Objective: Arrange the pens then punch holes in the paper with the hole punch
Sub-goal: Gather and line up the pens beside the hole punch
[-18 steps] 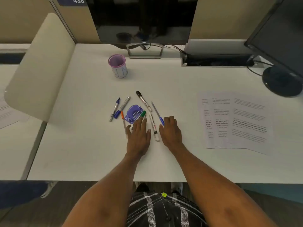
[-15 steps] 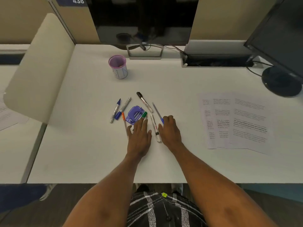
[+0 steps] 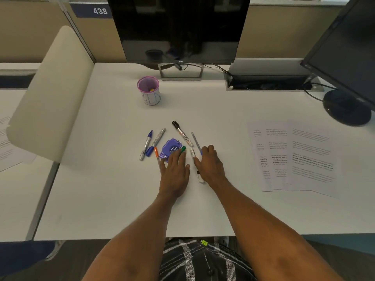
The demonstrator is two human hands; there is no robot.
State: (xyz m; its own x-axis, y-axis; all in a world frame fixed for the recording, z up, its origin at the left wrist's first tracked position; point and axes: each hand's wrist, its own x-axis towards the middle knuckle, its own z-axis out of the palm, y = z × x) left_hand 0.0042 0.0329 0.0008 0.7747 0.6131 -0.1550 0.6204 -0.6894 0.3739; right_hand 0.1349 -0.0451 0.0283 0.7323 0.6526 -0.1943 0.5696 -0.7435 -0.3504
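Purple hole punch (image 3: 170, 150) lay just ahead of the flat, spread left hand (image 3: 175, 173); right hand (image 3: 210, 165), relaxed, holding nothing, touched a white pen (image 3: 192, 153); paper (image 3: 304, 159) well right.

pens (image 3: 182, 136) around hole punch (image 3: 170, 150), left of papers (image 3: 294, 157)

Bare arms (image 3: 132, 240), black-and-white plaid garment (image 3: 203, 260)
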